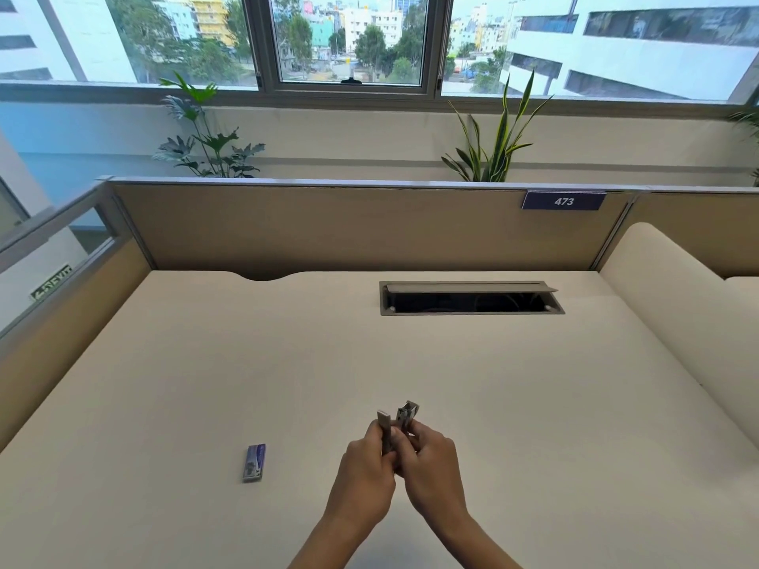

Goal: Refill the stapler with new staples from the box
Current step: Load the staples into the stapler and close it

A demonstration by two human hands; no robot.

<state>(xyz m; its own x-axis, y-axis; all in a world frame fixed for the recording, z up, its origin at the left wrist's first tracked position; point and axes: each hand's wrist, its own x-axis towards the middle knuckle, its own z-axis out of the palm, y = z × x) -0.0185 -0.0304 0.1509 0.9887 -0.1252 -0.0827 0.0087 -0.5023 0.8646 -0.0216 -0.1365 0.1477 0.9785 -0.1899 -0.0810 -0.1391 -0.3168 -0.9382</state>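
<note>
Two hands met low in the middle of the head view, above a cream desk [534,404]. The left hand [363,474] and the right hand [431,466] were pressed close, knuckles nearly touching, and between them they gripped the small metal stapler [407,413]. The fingers of both hands were curled tight round it, the left ones wrapped on a flat grey bar [384,424] that stuck up out of the fist, the right ones pinched on a shorter piece with a hooked, open end. The two metal parts stood apart at their tops like a narrow V. How they joined lower down was hidden by the fingers. Whether any staples sat in the stapler could not be told. It was held up off the desk, not resting on it.

The staple box [254,463], small and blue-purple, lay flat on the desk well to the left of the hands, with its long side running away from the person. Neither hand touched it.

Farther back, a grey cable hatch [470,287] was set into the desk with its flap raised. Behind it stood a tan partition [328,227] bearing a blue tag [563,201] that read 473. Two leafy plants [209,137] rose behind the partition, under a wide window [349,39].
</note>
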